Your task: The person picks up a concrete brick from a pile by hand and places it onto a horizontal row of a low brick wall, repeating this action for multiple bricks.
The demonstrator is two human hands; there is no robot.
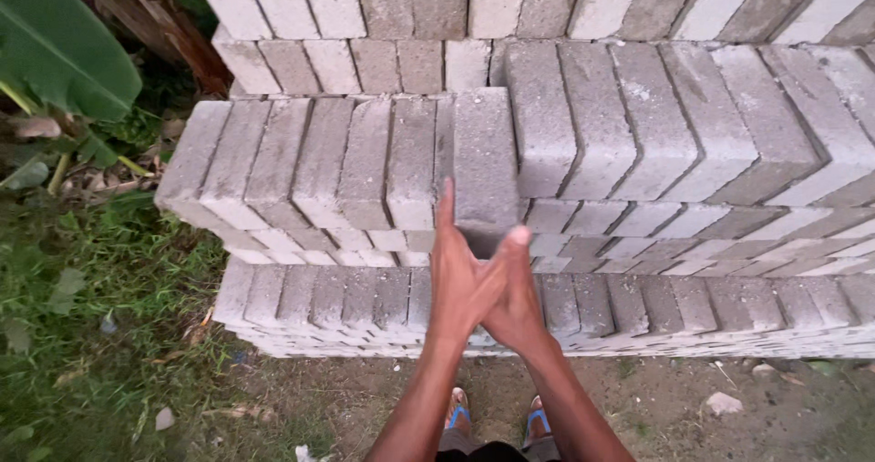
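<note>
rough matt concrete paving blocks (485,157), bare dirt ground (674,412)

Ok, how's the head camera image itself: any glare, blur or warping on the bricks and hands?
Head view: soft, even daylight, no glare, only faint shadows in the gaps between the grey paving bricks; wide-lens warping bends the brick rows towards the edges; left hand and right hand, pressed together at the raised brick, look slightly soft; the green leaf at the top left corner is a little blurred.

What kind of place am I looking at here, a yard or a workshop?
Most likely an outdoor yard where paving blocks are stored or stacked. Grey concrete blocks stand on edge in stepped rows, on bare dirt ground, with grass and a broad green leaf beside the pile.
</note>
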